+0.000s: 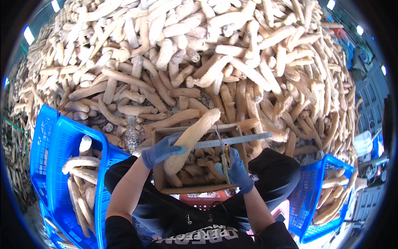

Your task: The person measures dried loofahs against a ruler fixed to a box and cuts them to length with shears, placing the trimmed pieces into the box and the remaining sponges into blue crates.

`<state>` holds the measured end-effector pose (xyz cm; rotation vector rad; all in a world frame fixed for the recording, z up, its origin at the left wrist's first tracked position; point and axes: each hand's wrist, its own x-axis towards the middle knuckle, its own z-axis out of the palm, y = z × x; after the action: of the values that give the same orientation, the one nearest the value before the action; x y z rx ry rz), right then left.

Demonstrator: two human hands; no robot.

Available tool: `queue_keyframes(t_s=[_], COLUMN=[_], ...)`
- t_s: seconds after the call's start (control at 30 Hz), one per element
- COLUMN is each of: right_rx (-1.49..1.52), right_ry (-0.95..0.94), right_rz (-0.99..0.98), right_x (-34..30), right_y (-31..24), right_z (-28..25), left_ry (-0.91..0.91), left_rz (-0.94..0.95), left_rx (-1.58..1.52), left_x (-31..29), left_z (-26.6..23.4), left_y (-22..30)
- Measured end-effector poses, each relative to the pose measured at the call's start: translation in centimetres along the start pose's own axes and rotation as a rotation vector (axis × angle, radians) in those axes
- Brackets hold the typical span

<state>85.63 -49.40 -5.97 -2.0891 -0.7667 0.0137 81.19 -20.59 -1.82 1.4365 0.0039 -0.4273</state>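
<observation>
My gloved left hand [163, 150] is closed around a long, tan dried loofah [191, 141], which tilts up to the right over a cardboard box [186, 190]. In my gloved right hand [239, 172] is a pair of shears [226, 159] with yellowish handles, its thin blades pointing up beside the loofah. A metal ruler [248, 137] lies across the box, passing behind the loofah and the shears. Short cut loofah pieces [197, 169] fill the box between my knees. My right fingers are partly hidden by the shears.
A large heap of dried loofahs [182, 54] rises in front of me. Blue plastic baskets stand at my left [103, 191] and right [309, 199], both holding loofahs. Under the box is a red plastic crate or stool [203, 201].
</observation>
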Motion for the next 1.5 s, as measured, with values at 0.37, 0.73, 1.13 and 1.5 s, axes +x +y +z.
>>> queue_keyframes(t_s=[0.37,0.73,1.13,1.5], right_rx=[0.29,1.069,0.443,-1.131], right_ry=[-0.147,-0.08,1.276,1.94], right_rz=[0.361,0.926,0.398,1.537], right_x=[-6.3,-10.5,-18.5,-56.9], right_y=[2.5,-2.2,-4.8,-12.8], right_z=[2.1,1.5,-14.7,-24.9], left_ry=[0.191,-0.119,-0.391,-0.197], left_rz=[0.158,0.104,0.553,0.394], left_rx=[1.425,1.017,0.856,0.85], left_x=[-0.6,0.5,8.0,21.0], left_z=[4.6,4.9,22.6,9.3], left_y=[0.8,-1.1,2.0,-2.4])
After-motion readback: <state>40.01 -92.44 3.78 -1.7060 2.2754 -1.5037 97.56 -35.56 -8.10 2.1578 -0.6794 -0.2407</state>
